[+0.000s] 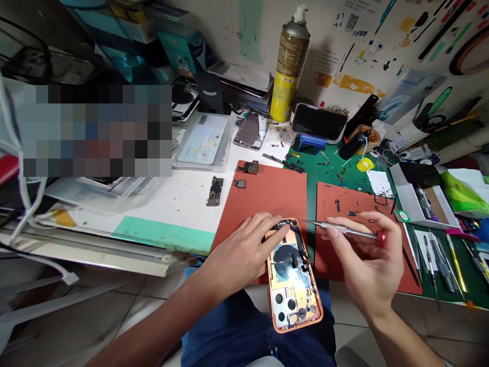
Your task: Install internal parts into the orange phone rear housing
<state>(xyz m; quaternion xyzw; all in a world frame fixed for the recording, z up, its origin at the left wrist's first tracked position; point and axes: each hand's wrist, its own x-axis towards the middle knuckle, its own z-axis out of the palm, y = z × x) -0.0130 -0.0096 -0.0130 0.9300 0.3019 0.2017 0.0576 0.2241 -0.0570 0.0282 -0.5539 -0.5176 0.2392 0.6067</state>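
My left hand [254,242] grips the upper left side of an orange phone housing [292,275], its fingers lying over the top edge. The housing's inside faces up, with a dark round patch, camera holes and black flex cables showing. Its lower part juts past the table edge above my lap. In my right hand [367,255] is a thin precision screwdriver [346,228] with a red end cap, held between thumb and fingers. The screwdriver's tip points left, close to the housing's top right corner; whether it touches, I cannot tell.
Red mats [263,191] lie under the work, on a green mat [323,165]. A logic board [215,191] and small camera modules [250,166] sit to the left. Behind stand a spray can [290,66] and a propped phone [319,122]. Tweezers and tools [439,260] line the right.
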